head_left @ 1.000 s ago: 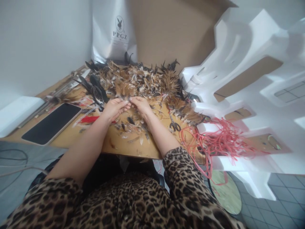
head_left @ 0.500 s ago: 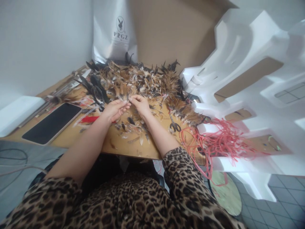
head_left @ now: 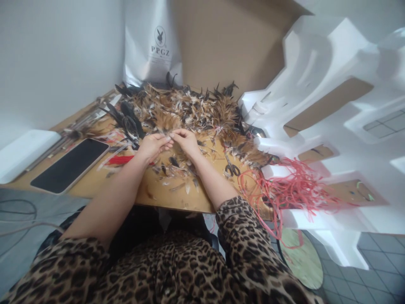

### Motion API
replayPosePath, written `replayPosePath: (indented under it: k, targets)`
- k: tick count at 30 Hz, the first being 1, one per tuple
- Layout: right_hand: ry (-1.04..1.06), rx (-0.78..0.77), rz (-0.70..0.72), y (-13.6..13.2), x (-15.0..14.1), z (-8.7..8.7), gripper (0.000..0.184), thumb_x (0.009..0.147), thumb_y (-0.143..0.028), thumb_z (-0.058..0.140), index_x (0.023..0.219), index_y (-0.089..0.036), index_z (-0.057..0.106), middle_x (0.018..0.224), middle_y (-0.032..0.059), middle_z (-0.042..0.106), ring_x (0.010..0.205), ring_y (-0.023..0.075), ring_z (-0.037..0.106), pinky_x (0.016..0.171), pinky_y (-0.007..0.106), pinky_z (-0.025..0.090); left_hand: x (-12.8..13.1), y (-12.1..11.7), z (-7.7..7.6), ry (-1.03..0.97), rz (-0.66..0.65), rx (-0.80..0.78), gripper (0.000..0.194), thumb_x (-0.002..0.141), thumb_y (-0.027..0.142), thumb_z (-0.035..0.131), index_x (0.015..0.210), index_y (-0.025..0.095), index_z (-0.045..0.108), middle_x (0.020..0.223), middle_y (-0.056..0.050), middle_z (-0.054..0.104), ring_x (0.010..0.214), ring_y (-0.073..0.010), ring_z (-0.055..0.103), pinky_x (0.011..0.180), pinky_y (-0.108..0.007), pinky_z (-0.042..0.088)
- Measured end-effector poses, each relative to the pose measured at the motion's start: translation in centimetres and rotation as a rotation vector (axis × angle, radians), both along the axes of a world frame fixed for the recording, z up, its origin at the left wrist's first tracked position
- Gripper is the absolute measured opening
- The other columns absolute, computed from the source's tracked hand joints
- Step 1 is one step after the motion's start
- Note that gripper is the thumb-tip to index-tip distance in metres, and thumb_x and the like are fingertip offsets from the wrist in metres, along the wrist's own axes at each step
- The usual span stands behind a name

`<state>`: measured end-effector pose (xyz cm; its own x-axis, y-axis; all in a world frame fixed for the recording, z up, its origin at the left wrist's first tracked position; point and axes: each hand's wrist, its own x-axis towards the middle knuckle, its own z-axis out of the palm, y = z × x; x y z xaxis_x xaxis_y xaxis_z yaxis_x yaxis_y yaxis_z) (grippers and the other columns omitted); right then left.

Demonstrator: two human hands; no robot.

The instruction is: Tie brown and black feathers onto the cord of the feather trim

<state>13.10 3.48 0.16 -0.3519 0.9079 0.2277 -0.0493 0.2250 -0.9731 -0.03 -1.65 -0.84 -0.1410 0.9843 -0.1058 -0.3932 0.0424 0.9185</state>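
My left hand (head_left: 154, 146) and my right hand (head_left: 184, 140) meet over the middle of the table (head_left: 196, 200), fingertips pinched close together. Brown feathers (head_left: 166, 120) fan out just beyond the fingertips, their quill ends between my fingers. How the grip is shared between the hands is partly hidden. Behind lies a large heap of brown, white and black feathers (head_left: 190, 103). To the left of my hands stands a bunch of dark feathers (head_left: 128, 118). Loose small feathers (head_left: 177, 171) are scattered on the table below my hands.
Dark-handled scissors (head_left: 232, 168) lie right of my right forearm. Tangled red ribbon strips (head_left: 294, 185) spill over white foam packing (head_left: 329, 219). A phone (head_left: 71, 165), a white box (head_left: 27, 154) and a red bundle (head_left: 120, 160) lie at left. A silvery bag (head_left: 152, 63) stands behind.
Both hands stay in nearly the same place with their fingertips drawn closer together. The brown feathers at the fingertips now stand out in a fuller fan. The view has shifted slightly.
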Motion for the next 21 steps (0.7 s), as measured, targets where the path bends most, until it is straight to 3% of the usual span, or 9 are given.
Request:
replayPosePath:
  k: [7,14,18,21]
  targets:
    - [-0.042,0.025,-0.006,-0.2,0.2,0.2,0.017,0.066,-0.032,0.07,0.071,-0.015,0.068,0.069,-0.0022,0.066,0.065,0.0081,0.056,0.071,0.021,0.045,-0.1,0.3,-0.7,0.198,0.04,0.051,0.019,0.065,0.025,0.075,0.073,0.009,0.069,0.07,-0.009,0.071,0.056,-0.0131,0.066,0.046,-0.017,0.047]
    - [-0.151,0.059,0.056,1.8,1.8,0.4,0.022,0.069,-0.036,0.067,0.078,-0.016,0.07,0.076,0.0,0.069,0.07,0.0096,0.059,0.073,0.023,0.046,-0.1,0.0,0.0,0.151,0.027,-0.022,0.015,0.066,0.022,0.075,0.069,0.009,0.067,0.073,-0.01,0.071,0.048,-0.0077,0.061,0.042,-0.014,0.041]
    - [-0.587,0.279,-0.118,4.1,6.3,1.6,0.016,0.072,-0.026,0.061,0.077,-0.015,0.072,0.076,0.0027,0.07,0.071,0.0124,0.06,0.071,0.024,0.044,-0.1,-0.1,0.5,0.042,0.05,-0.04,0.011,0.067,0.018,0.073,0.067,0.009,0.067,0.067,-0.006,0.069,0.047,-0.0049,0.058,0.043,-0.012,0.041]
    - [-0.92,0.302,-0.286,5.3,9.5,2.0,0.017,0.072,-0.024,0.059,0.079,-0.016,0.073,0.077,0.0037,0.071,0.072,0.0144,0.061,0.071,0.025,0.043,-0.2,-0.1,0.5,0.002,0.051,-0.039,0.009,0.068,0.016,0.072,0.068,0.009,0.067,0.066,-0.005,0.068,0.048,-0.0042,0.057,0.043,-0.011,0.042]
